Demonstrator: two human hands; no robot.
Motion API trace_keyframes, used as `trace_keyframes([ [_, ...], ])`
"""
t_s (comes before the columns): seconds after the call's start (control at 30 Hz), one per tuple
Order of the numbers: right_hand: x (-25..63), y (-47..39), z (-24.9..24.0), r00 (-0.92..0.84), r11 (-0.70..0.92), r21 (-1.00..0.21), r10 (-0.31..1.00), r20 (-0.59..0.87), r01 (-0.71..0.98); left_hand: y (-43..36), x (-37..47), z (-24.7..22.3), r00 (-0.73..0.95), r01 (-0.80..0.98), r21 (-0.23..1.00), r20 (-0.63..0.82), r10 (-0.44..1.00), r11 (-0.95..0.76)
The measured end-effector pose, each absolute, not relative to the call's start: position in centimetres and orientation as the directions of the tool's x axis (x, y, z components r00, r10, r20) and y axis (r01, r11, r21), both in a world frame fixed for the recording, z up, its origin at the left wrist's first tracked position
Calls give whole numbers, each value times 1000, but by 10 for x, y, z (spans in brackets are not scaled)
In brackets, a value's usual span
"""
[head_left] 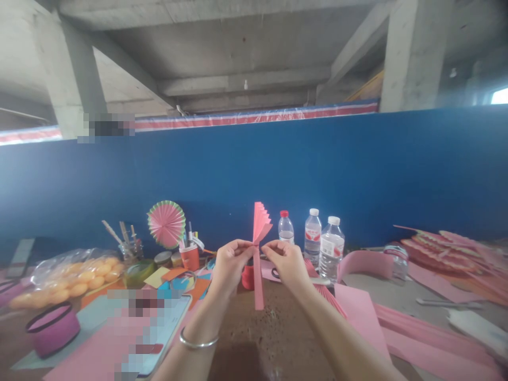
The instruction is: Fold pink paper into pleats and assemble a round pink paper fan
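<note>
A strip of accordion-folded pink paper [259, 280] stands upright in front of me, its upper pleats fanned out to the right and its lower part a narrow flat strip. My left hand [234, 257] pinches it at its middle, thumb and forefinger closed on the left edge. My right hand [289, 259] is closed in a pinch just right of the same spot; whatever is between its fingertips is too small to make out. Behind the paper a red round object [248, 278] is partly hidden. Part of a dark ring-shaped handle [275, 272] shows by my right fingers.
Bottles [332, 248] stand behind my right hand. Pink paper sheets [359, 312] lie to the right. On the left are a phone [169, 333], a purple band [53, 328], a bag of orange balls [79, 275], a red cup [189, 257] and a round paper fan [166, 224]. A blue partition [222, 174] rises behind.
</note>
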State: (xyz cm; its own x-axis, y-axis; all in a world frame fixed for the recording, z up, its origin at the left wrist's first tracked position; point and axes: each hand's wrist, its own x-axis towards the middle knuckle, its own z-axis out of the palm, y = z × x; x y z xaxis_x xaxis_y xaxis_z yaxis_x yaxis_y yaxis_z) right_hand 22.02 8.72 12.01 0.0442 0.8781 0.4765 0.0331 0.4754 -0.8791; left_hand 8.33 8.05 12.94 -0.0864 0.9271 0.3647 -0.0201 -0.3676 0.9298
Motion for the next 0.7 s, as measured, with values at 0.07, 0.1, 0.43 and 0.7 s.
trace_keyframes([
  [0.07, 221, 88, 120, 29, 475, -879, 879, 477, 47, 80, 83, 130, -75, -81, 936, 336, 939, -342],
  [0.1, 221, 88, 120, 25, 473, -880, 880, 474, 54, 80, 83, 130, -63, -112, 939, 321, 945, -326],
  [0.43, 224, 90, 120, 10, 444, -895, 896, 445, 40, 81, 82, 129, 17, -173, 956, 243, 970, -237],
  [0.7, 224, 90, 121, 17, 395, -918, 919, 395, -21, 79, 81, 132, 94, -160, 968, 213, 973, -196],
])
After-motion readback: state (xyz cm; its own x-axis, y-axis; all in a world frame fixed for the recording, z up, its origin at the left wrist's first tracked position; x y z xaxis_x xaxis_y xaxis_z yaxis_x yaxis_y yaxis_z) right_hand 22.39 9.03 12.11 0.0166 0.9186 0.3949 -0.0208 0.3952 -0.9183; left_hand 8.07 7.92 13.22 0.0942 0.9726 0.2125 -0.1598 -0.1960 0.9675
